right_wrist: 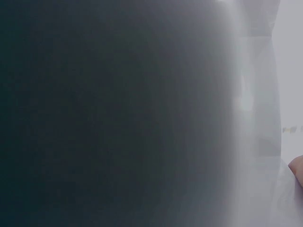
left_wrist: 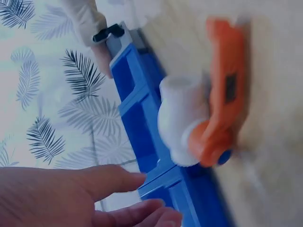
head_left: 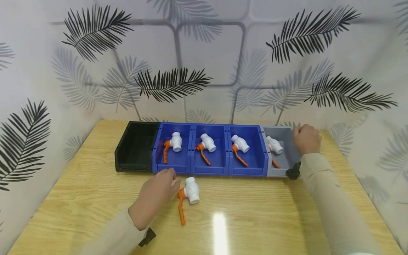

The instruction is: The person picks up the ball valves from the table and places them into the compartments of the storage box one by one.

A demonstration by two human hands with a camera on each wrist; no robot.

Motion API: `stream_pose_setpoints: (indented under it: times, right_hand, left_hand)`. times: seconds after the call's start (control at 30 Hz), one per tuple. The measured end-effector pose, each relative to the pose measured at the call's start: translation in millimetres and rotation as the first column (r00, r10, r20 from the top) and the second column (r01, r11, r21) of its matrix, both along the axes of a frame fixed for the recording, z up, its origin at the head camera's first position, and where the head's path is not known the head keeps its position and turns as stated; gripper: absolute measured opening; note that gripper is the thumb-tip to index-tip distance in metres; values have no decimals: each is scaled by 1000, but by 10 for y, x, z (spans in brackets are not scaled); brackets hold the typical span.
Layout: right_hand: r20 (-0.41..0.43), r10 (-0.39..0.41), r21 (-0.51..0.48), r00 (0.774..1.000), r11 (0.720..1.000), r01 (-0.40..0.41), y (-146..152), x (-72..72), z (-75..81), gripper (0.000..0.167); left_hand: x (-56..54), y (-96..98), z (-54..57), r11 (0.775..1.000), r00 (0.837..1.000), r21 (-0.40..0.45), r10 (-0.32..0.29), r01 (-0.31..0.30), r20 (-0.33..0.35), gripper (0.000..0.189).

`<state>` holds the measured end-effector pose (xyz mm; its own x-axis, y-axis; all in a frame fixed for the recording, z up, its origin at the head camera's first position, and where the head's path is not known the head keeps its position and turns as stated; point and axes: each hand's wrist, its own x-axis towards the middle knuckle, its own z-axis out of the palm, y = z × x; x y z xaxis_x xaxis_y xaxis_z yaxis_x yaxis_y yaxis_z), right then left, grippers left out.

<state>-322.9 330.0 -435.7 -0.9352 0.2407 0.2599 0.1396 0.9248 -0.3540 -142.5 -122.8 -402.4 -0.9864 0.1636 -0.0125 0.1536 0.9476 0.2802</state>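
A white ball valve (head_left: 192, 191) with an orange lever handle lies on the table in front of the blue bins. Just left of it hovers my left hand (head_left: 156, 194), thumb and fingers slightly bent with a gap between them. The left wrist view shows the valve (left_wrist: 182, 120) beyond those fingertips, apart from them. At the far right, my right hand (head_left: 307, 139) grips the outer side wall of the grey bin (head_left: 290, 152), its fingertips hidden from the head view. Inside that bin lies another valve (head_left: 275, 145). A blurred grey wall fills most of the right wrist view.
Three blue bins (head_left: 210, 170) stand joined in the row, each holding one white valve with an orange handle. A black bin (head_left: 137, 147) closes the row on the left. Behind the wooden table (head_left: 248, 212) hangs a leaf-patterned backdrop (head_left: 210, 53).
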Motion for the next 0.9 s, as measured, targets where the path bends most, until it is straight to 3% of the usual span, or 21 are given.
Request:
stream_pose_setpoints:
  times: [0.1,0.2,0.5,0.73,0.9]
  right_hand:
    - [4,-2,-2,1000,1000,2,12,9,5,41]
    - [-4,-1,-5,1000,1000,1,21,16,0,41]
    - [-3,10,0,1000,1000,-10,58,-20,-52,39]
    - [-17,7,-1,1000,1000,-7,55,-43,-56,40]
    - [-10,2,-6,1000,1000,-2,27,-24,-33,41]
  left_hand:
    - [91,-3,-50,999,994,40,-3,-2,108,24]
    - [159,-5,-118,996,987,92,-7,-8,161,30]
    - [263,-6,-314,989,986,148,-14,-11,167,30]
    - [308,4,-363,984,985,178,-32,1,170,32]
    - [306,10,-386,982,976,189,-32,-9,213,28]
